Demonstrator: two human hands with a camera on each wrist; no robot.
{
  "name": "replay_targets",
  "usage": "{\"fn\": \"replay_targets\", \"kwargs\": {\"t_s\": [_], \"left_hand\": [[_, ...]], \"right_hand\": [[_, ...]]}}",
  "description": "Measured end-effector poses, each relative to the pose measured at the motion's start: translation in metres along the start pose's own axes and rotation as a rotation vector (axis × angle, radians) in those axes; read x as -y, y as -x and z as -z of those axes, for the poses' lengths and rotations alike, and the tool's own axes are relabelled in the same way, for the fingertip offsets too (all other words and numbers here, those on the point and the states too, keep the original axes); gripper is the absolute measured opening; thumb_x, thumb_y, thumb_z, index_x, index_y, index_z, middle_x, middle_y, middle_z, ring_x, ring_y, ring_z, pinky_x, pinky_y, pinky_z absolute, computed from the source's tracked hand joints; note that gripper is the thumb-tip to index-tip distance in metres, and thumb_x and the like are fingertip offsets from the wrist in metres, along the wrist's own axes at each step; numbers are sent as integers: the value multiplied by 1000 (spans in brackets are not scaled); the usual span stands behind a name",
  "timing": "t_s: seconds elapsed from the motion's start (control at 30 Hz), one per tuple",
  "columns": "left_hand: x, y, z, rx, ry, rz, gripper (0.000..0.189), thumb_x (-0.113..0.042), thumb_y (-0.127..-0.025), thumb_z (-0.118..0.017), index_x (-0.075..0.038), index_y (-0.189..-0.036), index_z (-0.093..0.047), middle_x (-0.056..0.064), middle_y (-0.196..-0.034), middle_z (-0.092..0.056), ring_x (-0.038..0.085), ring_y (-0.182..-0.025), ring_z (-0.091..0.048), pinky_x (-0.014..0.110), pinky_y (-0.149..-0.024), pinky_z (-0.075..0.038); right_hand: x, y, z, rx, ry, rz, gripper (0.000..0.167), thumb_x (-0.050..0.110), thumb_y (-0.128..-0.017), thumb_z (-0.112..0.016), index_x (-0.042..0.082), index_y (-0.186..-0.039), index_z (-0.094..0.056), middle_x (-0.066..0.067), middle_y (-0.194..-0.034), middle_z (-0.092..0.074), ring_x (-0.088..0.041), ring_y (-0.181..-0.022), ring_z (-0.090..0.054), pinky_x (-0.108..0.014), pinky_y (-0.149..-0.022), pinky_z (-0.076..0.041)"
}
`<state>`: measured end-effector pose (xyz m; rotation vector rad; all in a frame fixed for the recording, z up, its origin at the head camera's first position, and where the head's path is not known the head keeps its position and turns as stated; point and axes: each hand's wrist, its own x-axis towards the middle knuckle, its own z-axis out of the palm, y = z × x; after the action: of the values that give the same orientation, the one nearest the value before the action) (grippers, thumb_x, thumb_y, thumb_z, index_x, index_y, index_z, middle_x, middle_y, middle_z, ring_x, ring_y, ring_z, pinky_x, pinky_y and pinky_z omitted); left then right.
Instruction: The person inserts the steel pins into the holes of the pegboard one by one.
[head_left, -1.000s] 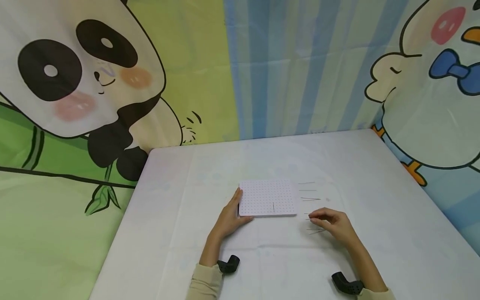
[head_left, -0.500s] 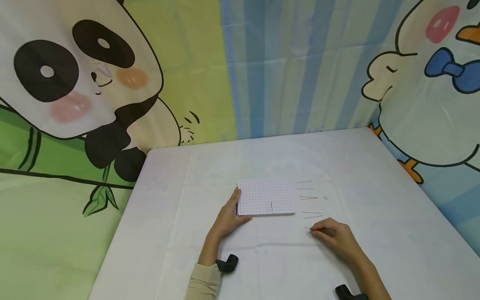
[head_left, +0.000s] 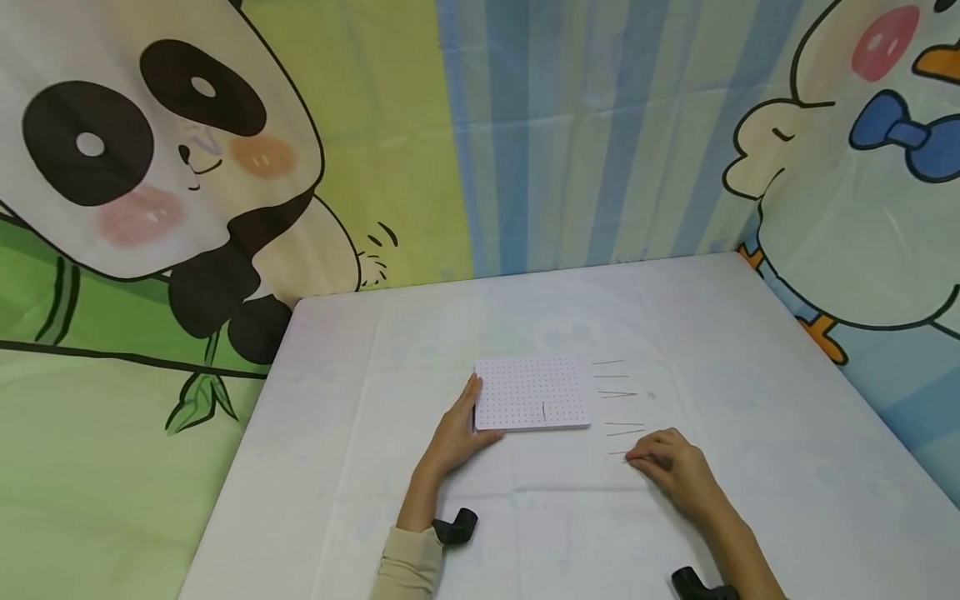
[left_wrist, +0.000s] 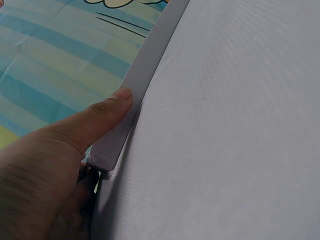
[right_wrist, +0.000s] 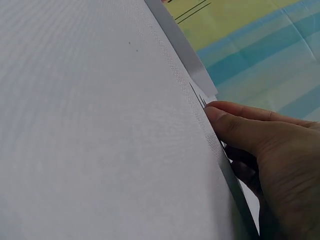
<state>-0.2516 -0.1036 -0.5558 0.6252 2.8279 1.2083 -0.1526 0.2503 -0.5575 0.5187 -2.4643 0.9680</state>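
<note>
A white board (head_left: pixel 528 383) with rows of small holes lies on the table. One thin needle-like pin (head_left: pixel 543 411) sticks up from a hole near its front edge. My left hand (head_left: pixel 452 433) holds the board's front left corner, thumb along the front edge and fingers against the left side. In the left wrist view the thumb (left_wrist: pixel 112 107) presses the board's side face (left_wrist: pixel 135 80). To the right of the board, my right hand (head_left: pixel 675 467) pinches a thin pin low over the table, beside another pin (head_left: pixel 617 452). Dark pin tips (right_wrist: pixel 202 100) show by its fingertips in the right wrist view.
Several more thin pins lie in a column right of the board, among them a pair (head_left: pixel 618 394) and another pair (head_left: pixel 626 428). White cloth covers the table (head_left: pixel 405 358). Behind it hangs a printed cartoon curtain (head_left: pixel 562 142).
My right hand has come toward the front of the table, from the pins near the board's front edge to the nearest pins, then slid slightly right. The left hand stays on the board.
</note>
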Motion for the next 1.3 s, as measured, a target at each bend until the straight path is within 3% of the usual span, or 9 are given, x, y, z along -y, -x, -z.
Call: {"fn": "replay_targets", "kwargs": {"t_s": [0.53,0.87,0.97,1.17,1.3], "left_hand": [[0,0,-1,-8,-11,-6,99,-40,-74,-76,-7,-148,-18,2,-154,-11,19,-138,-15,39,-108,-22],[1,-1,0,-13,-29,-26,99,-40,-74,-76,-6,-148,-18,3,-154,-11,20,-138,-16,39,-108,-23],[1,-1,0,-15,-26,-26,100,-39,-74,-76,-6,-148,-18,3,-154,-11,19,-138,-16,39,-108,-23],[0,-1,-1,-6,-15,-18,99,-39,-74,-76,-7,-148,-17,2,-154,-10,19,-138,-15,39,-108,-22],[0,-1,0,-7,-18,-21,99,-39,-75,-75,-7,-148,-17,2,-154,-9,19,-138,-15,39,-108,-23]], "right_hand": [[-5,2,-1,-12,-21,3,28,-3,-62,-80,20,-75,-72,12,-82,-61,-4,-79,-47,-9,-69,-37],[0,1,-1,-7,-22,-17,22,1,-69,-77,19,-78,-69,13,-82,-60,-4,-80,-47,-11,-71,-36],[2,-1,0,-11,-77,-48,18,2,-74,-74,17,-82,-68,11,-84,-61,-4,-81,-49,-10,-73,-38],[10,-6,0,43,-315,-194,7,2,-88,-60,6,-93,-63,-2,-88,-62,-9,-82,-55,-11,-73,-44],[16,-19,-4,55,-488,-183,9,-7,-91,-50,-7,-97,-57,-19,-84,-57,-18,-76,-55,-21,-66,-47]]}}
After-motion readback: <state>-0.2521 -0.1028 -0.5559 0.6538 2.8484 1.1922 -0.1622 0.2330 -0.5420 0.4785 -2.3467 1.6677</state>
